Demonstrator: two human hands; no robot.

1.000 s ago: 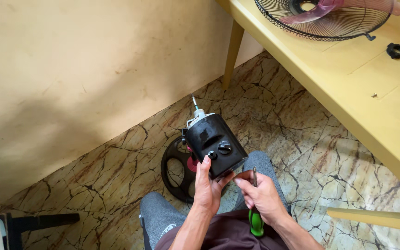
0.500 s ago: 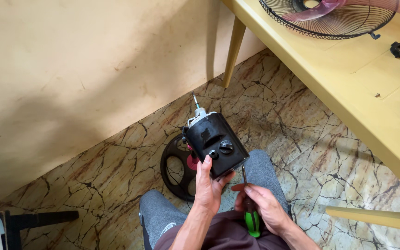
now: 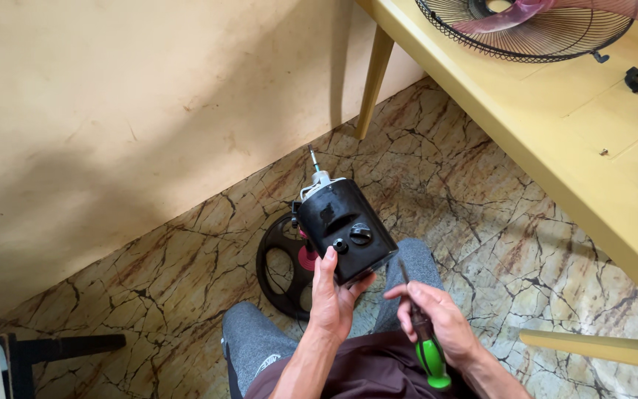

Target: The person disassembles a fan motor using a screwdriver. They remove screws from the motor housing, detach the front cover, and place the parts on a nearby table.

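Black fan motor housing (image 3: 345, 229) gripped in left hand (image 3: 331, 299); right hand (image 3: 437, 325) holds green-handled screwdriver (image 3: 422, 336), tip toward 11 o'clock; next prob. needs tip seated w/ care.

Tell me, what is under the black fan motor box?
Below the black fan motor box, held in the left hand, a round black fan base lies on the marble floor. The box hides part of that base.
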